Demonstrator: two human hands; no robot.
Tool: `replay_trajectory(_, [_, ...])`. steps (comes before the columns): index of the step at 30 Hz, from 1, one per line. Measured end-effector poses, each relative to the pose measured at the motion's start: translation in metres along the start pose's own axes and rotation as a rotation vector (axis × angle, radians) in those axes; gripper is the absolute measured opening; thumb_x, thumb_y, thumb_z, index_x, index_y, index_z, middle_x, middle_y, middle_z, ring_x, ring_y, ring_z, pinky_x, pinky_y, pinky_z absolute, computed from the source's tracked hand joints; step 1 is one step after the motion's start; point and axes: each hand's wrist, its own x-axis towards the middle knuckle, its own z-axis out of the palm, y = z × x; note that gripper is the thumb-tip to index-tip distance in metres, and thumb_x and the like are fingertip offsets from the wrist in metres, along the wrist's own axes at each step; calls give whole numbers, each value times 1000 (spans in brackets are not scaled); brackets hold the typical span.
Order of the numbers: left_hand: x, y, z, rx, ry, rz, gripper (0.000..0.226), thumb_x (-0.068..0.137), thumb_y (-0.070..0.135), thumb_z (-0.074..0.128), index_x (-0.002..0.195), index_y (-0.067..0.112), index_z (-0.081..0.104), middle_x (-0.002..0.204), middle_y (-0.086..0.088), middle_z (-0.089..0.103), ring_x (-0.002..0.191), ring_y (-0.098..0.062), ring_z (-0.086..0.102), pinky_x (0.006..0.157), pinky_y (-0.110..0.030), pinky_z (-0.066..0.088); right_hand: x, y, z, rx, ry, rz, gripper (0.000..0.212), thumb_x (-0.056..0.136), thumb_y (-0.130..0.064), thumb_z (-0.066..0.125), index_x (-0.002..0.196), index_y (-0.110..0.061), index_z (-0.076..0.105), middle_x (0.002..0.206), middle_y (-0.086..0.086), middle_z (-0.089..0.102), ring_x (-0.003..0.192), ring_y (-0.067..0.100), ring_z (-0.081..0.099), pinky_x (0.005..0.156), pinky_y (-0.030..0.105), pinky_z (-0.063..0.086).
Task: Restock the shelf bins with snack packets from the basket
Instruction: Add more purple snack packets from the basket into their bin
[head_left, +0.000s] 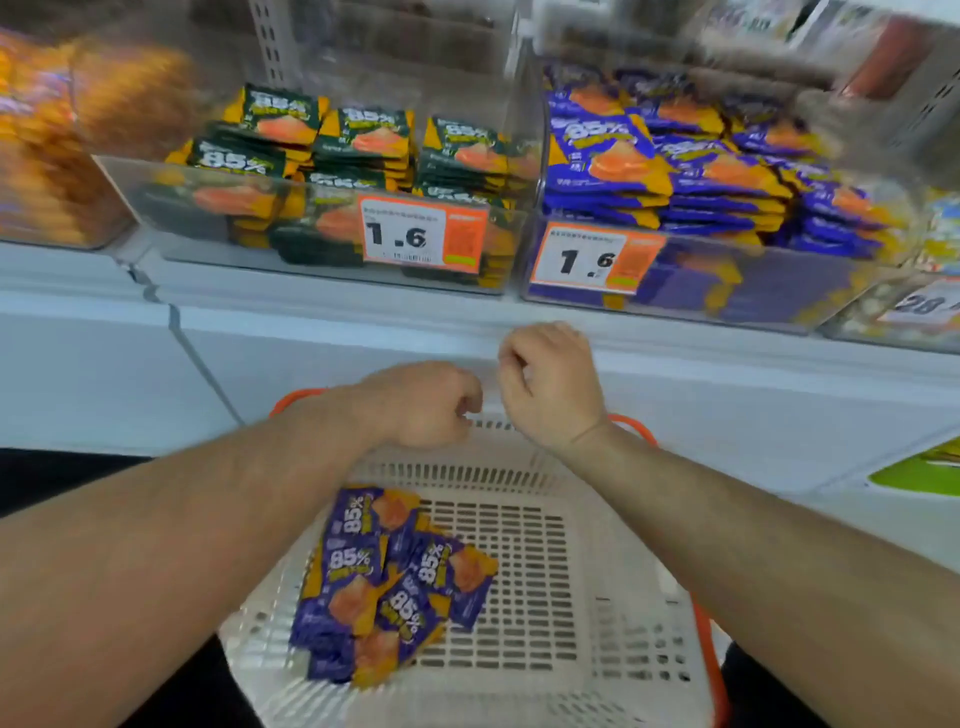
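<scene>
**Restocking: hands empty above the basket, purple packets to be picked**

Position. Both hands hover over the far rim of the basket (597, 597), below the shelf edge (363, 312). The left hand (426, 405) has its fingers loosely curled and holds nothing. The right hand (550, 387) is also loosely curled, thumb near forefinger; no packet is visible in it. The two hands are close together but apart.

Stock. A small overlapping heap of purple packets (387, 587) lies on the left part of the basket floor. The rest of the floor shows bare mesh. No green packets are visible in the basket.

Bins. Two clear bins sit side by side on the shelf, each with a 1.6 price tag. The green bin (311, 234) holds stacked green packets. The purple bin (701, 291) holds purple packets piled high at the back and lower toward the front.

Step in hand. By judgement, this is the interval between a placement and the next pick.

Next move. It calls for one hand to descend to the heap and close on one or more packets. The load matches the purple bin on the right, so it belongs there, most likely in the lower front area. The packets overlap and look slick; a pinch on one may drag its neighbours.
</scene>
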Motion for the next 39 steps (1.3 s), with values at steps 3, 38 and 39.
replay_trajectory(3, [-10, -15, 24, 103, -240, -66, 8, 93, 19, 50, 96, 22, 56, 103, -1, 60, 81, -14, 52, 72, -31, 41, -43, 5, 53, 47, -346, 218, 25, 87, -20, 42, 67, -10, 53, 66, 7, 55, 66, 29, 51, 62, 43, 45])
replay_trajectory(38, [17, -53, 75, -101, -419, -257, 30, 93, 24, 52, 117, 12, 65, 112, -5, 68, 101, -23, 63, 93, -42, 53, -144, 6, 138, 125, -1250, 699, 31, 84, 3, 49, 76, -27, 47, 75, -5, 47, 78, 21, 45, 79, 38, 31])
replay_trajectory(39, [17, -49, 72, -106, -418, -249, 32, 93, 22, 51, 120, 11, 64, 118, -6, 67, 106, -24, 62, 96, -41, 51, -133, 10, 127, 129, -1229, 689, 30, 86, 3, 47, 85, -26, 54, 80, -6, 50, 81, 21, 48, 74, 36, 34])
